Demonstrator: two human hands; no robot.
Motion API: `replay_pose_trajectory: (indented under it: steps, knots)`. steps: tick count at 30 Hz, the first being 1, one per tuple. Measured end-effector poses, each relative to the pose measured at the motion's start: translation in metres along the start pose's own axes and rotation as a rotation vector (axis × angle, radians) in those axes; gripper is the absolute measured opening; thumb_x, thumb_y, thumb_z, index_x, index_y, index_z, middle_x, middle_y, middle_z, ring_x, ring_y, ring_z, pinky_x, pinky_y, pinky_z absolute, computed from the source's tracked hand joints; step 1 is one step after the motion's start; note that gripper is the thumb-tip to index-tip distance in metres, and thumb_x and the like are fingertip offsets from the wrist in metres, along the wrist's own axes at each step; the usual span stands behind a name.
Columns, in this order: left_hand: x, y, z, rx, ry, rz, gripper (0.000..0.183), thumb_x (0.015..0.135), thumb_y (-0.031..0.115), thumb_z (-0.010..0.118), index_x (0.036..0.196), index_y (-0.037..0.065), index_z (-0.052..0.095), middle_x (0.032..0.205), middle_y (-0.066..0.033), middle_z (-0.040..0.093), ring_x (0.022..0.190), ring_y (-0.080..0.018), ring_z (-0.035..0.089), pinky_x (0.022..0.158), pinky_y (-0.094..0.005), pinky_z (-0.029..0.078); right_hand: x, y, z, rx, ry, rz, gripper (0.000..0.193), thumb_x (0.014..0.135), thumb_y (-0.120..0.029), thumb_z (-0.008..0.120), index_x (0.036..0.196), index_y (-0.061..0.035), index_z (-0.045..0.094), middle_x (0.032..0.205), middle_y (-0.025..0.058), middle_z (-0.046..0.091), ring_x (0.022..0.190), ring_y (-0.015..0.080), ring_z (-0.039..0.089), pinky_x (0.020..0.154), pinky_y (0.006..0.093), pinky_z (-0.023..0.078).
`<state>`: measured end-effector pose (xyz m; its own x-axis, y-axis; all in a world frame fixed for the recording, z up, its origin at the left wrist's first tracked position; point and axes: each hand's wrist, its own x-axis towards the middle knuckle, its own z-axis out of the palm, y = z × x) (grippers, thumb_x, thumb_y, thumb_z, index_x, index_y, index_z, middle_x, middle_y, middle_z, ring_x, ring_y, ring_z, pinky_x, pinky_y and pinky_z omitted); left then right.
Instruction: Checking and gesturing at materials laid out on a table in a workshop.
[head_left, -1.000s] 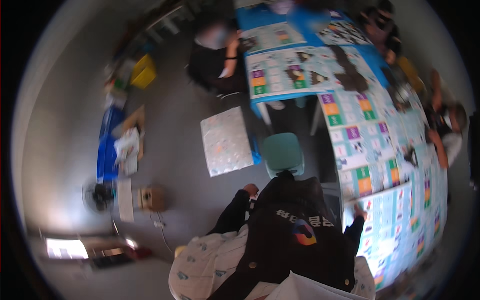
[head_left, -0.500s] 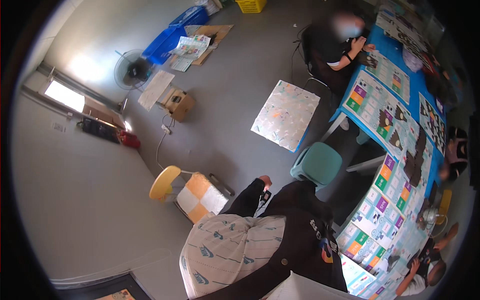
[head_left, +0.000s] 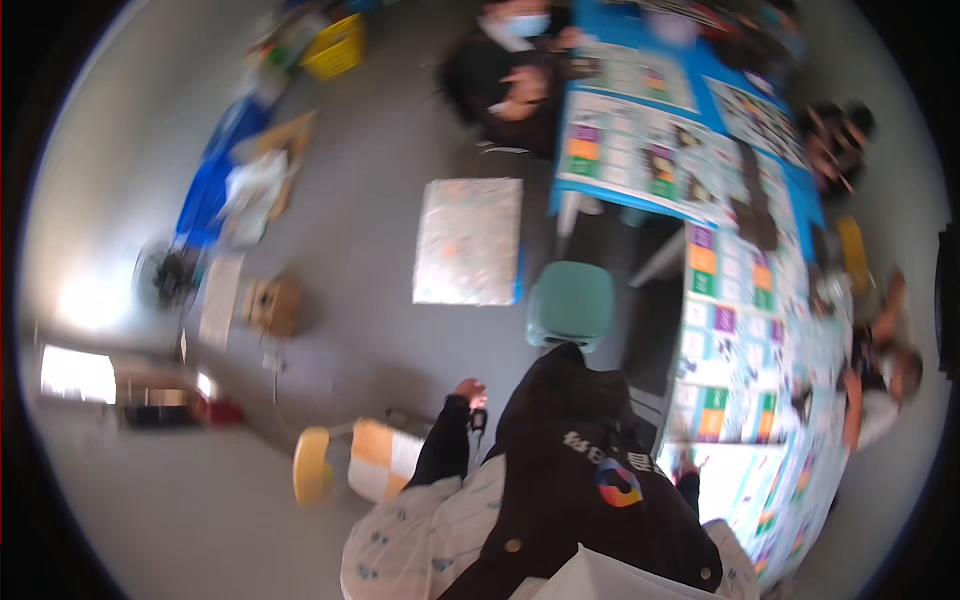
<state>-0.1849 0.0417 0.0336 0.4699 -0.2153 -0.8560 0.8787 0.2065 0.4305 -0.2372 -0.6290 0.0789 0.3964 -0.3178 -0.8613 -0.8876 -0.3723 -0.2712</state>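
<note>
My left hand hangs beside my dark apron, above the grey floor. Its fingers are loosely apart and hold nothing visible; a small black device is at the wrist. My right hand is at the near edge of the long table, by a whitish printed sheet. Its fingers are blurred, so whether they touch the sheet does not show. Printed sheets with purple, orange and green blocks cover this part of the table.
Ahead stand a green stool and a low table with a speckled top. A masked person sits at the blue-covered table; another person is across it. A yellow-backed chair is at left.
My view has turned to the right, so the room has shifted left in it. My right hand has come into view at the table edge. My left hand stays low at my side.
</note>
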Motion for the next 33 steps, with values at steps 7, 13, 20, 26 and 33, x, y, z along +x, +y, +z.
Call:
replay_pose_trajectory:
  steps: [7, 13, 20, 26, 33]
  knots:
    - [-0.034, 0.088, 0.040, 0.484, 0.212, -0.039, 0.018, 0.076, 0.017, 0.039, 0.084, 0.005, 0.050, 0.066, -0.0063, 0.054, 0.052, -0.0146, 0.052, 0.040, -0.0235, 0.039, -0.047, -0.028, 0.030, 0.005, 0.437, 0.273, 0.070, 0.066, -0.059, 0.042, 0.066, 0.0102, 0.051, 0.046, 0.0118, 0.050, 0.043, 0.0197, 0.053, 0.040, 0.0280, 0.041]
    - [-0.033, 0.086, 0.027, 0.441, 0.152, -0.085, 0.017, 0.076, 0.016, 0.039, 0.081, 0.006, 0.051, 0.064, -0.0061, 0.054, 0.051, -0.0148, 0.052, 0.040, -0.0243, 0.039, -0.049, -0.024, 0.035, -0.012, 0.578, 0.272, 0.069, 0.062, -0.058, 0.047, 0.066, 0.0101, 0.054, 0.053, 0.0159, 0.054, 0.051, 0.0235, 0.056, 0.052, 0.0307, 0.043]
    - [-0.026, 0.093, 0.037, 0.566, 0.145, -0.091, 0.018, 0.076, 0.016, 0.037, 0.078, 0.005, 0.051, 0.063, -0.0055, 0.054, 0.050, -0.0130, 0.051, 0.040, -0.0234, 0.038, -0.058, -0.036, 0.036, 0.105, 0.568, 0.305, 0.065, 0.058, -0.053, 0.056, 0.073, 0.0109, 0.054, 0.065, 0.0200, 0.055, 0.065, 0.0267, 0.056, 0.060, 0.0322, 0.043]
    - [-0.019, 0.097, 0.047, 0.560, 0.153, -0.051, 0.015, 0.076, 0.016, 0.043, 0.086, 0.006, 0.049, 0.068, -0.0071, 0.054, 0.054, -0.0152, 0.052, 0.045, -0.0240, 0.041, -0.048, -0.023, 0.038, 0.214, 0.598, 0.307, 0.063, 0.057, -0.047, 0.061, 0.079, 0.0111, 0.053, 0.074, 0.0218, 0.055, 0.073, 0.0274, 0.055, 0.064, 0.0325, 0.042]
    - [-0.017, 0.091, 0.048, 0.473, 0.131, -0.056, 0.016, 0.076, 0.016, 0.043, 0.087, 0.006, 0.049, 0.068, -0.0073, 0.054, 0.053, -0.0153, 0.052, 0.043, -0.0236, 0.039, -0.079, -0.056, 0.032, 0.261, 0.534, 0.280, 0.062, 0.057, -0.046, 0.061, 0.080, 0.0115, 0.052, 0.074, 0.0219, 0.055, 0.070, 0.0273, 0.055, 0.062, 0.0325, 0.043]
